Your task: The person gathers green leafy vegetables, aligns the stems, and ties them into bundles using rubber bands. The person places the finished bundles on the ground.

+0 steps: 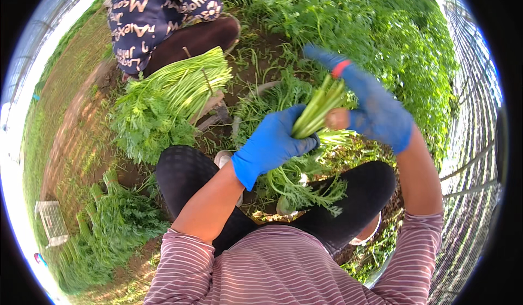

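Observation:
My left hand [278, 141], in a blue glove, grips a bunch of green stalks [320, 108] by the middle, cut ends pointing up and away from me. Feathery leaves [302, 182] hang below that hand, between my knees. Just right of the stalks is my right hand [367, 104], blurred and also blue-gloved, with its bare thumb tip sticking out beside the bunch. The fingers are stretched out past the stalk ends, apart from the thumb. A red band [340, 68] circles a finger; whether it touches the stalks is unclear.
Another person [151, 23] squats at upper left. Before them a large heap of cut greens [175, 96] rests on a low wooden support [212, 113]. Several bunches [106, 219] lie on the ground at lower left, near a white crate [52, 223]. Dense growing greens [367, 27] fill the upper right.

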{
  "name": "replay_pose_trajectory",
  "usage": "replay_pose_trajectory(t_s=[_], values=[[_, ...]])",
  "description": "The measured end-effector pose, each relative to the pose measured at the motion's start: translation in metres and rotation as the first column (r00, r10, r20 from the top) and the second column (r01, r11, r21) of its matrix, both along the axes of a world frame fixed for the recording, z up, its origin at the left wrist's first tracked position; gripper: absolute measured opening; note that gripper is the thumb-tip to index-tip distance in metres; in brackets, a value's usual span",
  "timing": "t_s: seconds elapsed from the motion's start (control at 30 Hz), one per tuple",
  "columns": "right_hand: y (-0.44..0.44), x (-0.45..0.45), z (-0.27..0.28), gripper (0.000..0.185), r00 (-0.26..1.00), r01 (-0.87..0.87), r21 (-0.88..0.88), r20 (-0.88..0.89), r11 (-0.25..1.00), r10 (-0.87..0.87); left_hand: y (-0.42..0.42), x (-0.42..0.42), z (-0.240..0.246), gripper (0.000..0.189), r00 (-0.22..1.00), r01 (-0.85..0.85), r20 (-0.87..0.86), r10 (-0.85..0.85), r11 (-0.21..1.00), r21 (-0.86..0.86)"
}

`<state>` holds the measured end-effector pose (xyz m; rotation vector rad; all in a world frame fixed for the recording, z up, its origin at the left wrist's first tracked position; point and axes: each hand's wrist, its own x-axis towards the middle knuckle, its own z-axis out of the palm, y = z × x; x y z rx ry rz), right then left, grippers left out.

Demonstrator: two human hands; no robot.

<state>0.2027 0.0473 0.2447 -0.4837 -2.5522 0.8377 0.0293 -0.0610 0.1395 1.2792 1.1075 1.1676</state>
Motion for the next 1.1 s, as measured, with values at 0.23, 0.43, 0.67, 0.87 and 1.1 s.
replay_pose_trajectory(t_s=[0.23, 0.43, 0.67, 0.87, 1.1], values=[[-0.068, -0.03, 0.024, 0.079, 0.719, -0.448, 0.733, 0.635, 0.512, -0.281, 0.009, 0.003, -0.03, 0.049, 0.974, 0.052, -0.226, -0.011, 0.982, 0.179], [-0.061, -0.017, -0.044, 0.075, 0.834, -0.319, 0.793, 0.495, 0.518, -0.244, 0.002, 0.013, -0.04, 0.036, 0.928, 0.179, -0.364, -0.08, 0.952, 0.249], [-0.073, -0.01, 0.007, 0.066, 0.741, -0.466, 0.811, 0.577, 0.354, -0.345, -0.006, 0.011, -0.001, 0.049, 0.949, 0.206, -0.276, -0.155, 0.964, 0.167], [-0.064, 0.02, 0.056, 0.037, 0.701, -0.378, 0.761, 0.608, 0.527, -0.373, -0.021, -0.009, 0.005, 0.067, 0.92, 0.22, -0.341, -0.194, 0.975, 0.038], [-0.051, 0.043, 0.071, 0.047, 0.776, -0.308, 0.672, 0.587, 0.674, -0.23, -0.031, 0.02, -0.006, 0.064, 0.792, 0.453, 0.459, -0.401, 0.892, -0.002]])
